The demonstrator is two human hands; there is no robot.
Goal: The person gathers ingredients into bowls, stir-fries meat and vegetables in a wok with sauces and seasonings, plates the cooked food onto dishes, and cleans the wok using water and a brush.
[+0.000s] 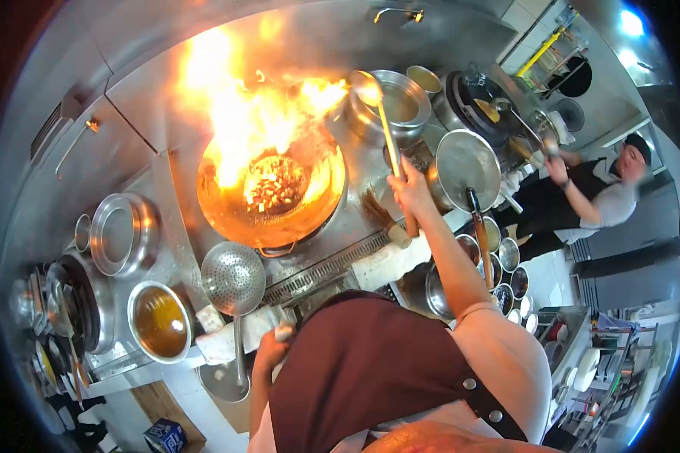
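Observation:
My right hand (412, 190) grips the long handle of a ladle (386, 124). The ladle's bowl is raised beside the flames, over the rim of a metal pot (421, 113). To its left, a large wok (223, 208) sits on the stove with small chopped pieces of food (276, 185) in it. Tall flames (242, 98) rise from the wok. Low at the stove's front edge, my left hand (270, 349) is closed around something pale at its top that I cannot make out. A perforated skimmer (234, 278) lies close to that hand.
A bowl of yellow oil (160, 321) stands front left, with metal basins (117, 234) behind it. A round strainer (468, 167) and a bamboo brush (385, 219) lie right of the wok. A co-worker (581, 189) handles another wok (487, 102) at far right.

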